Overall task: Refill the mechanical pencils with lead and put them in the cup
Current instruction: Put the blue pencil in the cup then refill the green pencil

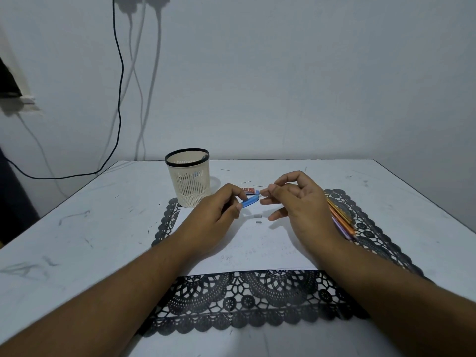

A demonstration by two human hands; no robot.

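The left hand [219,212] is gripping a blue mechanical pencil [249,202], most of its barrel hidden in the fist. The right hand [296,199] is pinching at its exposed end; whether lead is between the fingertips is too small to tell. More pencils [342,217] are lying partly hidden behind the right wrist, on the black lace mat [257,300]. The cream cup [189,177] is standing at the mat's far left corner, toward the table's [64,240] far edge.

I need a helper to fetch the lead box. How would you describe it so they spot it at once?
Start at the cream mesh cup at the back of the black lace mat. Just right of it, behind the left hand, a small flat box lies on the table. Its red-and-white label sets it apart from the blue pencil in front.
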